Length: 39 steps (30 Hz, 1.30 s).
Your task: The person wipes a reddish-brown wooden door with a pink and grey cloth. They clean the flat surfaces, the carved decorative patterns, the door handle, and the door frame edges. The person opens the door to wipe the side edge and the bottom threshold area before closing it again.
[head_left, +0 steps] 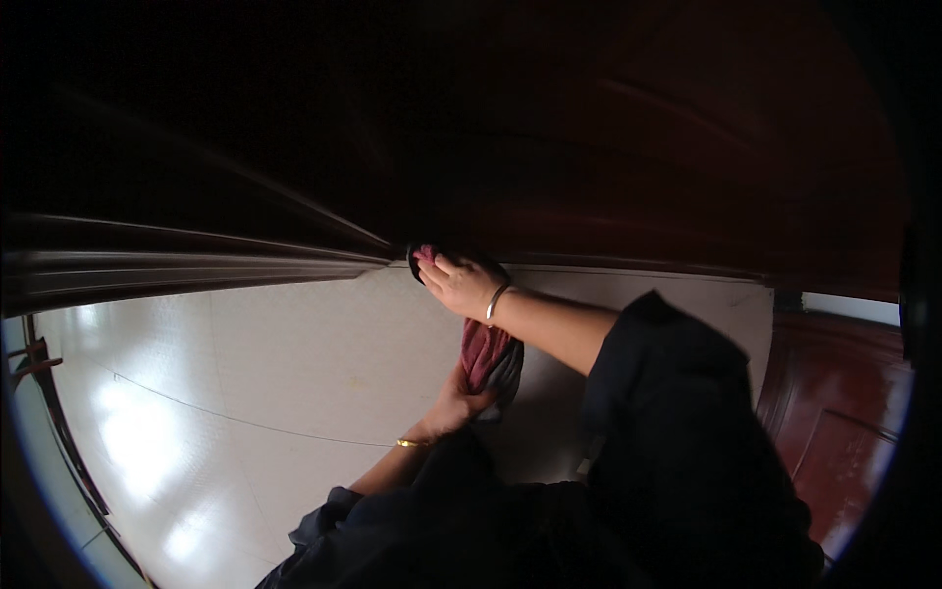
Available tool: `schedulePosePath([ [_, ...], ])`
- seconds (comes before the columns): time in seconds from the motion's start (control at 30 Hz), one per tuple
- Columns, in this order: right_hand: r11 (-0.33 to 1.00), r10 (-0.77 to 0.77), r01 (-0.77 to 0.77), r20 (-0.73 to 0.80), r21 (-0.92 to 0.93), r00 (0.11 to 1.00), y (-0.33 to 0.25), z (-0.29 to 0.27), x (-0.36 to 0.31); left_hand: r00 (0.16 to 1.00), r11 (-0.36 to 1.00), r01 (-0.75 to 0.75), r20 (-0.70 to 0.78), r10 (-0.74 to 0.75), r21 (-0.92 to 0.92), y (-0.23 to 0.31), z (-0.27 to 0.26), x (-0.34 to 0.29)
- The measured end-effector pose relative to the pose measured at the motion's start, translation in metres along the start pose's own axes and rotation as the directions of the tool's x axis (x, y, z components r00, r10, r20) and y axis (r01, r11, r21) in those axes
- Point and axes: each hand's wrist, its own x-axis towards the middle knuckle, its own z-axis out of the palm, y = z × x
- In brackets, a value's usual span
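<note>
My right hand (pixel 461 285), with a silver bangle at the wrist, is closed on a dark red cloth (pixel 486 355). A bunched reddish bit shows at its fingertips, against the edge of a dark wooden door or panel (pixel 628 196). A black rounded shape lies beside those fingertips; I cannot tell whether it is a handle or part of the cloth. Lower down, my left hand (pixel 456 401), wearing a gold-coloured bracelet, grips the hanging part of the cloth. Dark grey fabric shows along that part's right side.
Dark moulded trim (pixel 196 250) runs in from the left to the panel's edge. Beneath lies a pale, shiny floor (pixel 275 373) with a thin dark line across it. A reddish-brown panelled door (pixel 834 422) stands at the right. Dark wooden furniture (pixel 37 363) shows at the far left rim.
</note>
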Motion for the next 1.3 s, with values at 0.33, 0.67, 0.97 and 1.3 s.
schedulePosePath([
  [0.33,0.996,0.087,-0.076,0.31,-0.047,0.947,0.061,-0.089,-0.112,0.863,0.987,-0.019,0.5,-0.065,0.16,0.058,0.069,0.014],
  [0.67,0.914,0.405,-0.392,-0.174,0.106,0.898,0.016,-0.05,-0.096,0.793,0.775,-0.033,0.488,-0.364,0.631,0.113,0.079,0.027],
  [0.97,0.95,0.307,-0.311,-0.181,0.009,0.934,-0.044,-0.073,0.038,0.878,0.777,0.238,0.213,-0.428,0.583,0.199,0.038,-0.053],
  [1.3,0.838,0.53,-0.503,-0.1,0.21,0.842,0.061,-0.085,-0.179,0.823,0.928,0.106,0.493,-0.284,0.358,0.084,0.124,0.074],
])
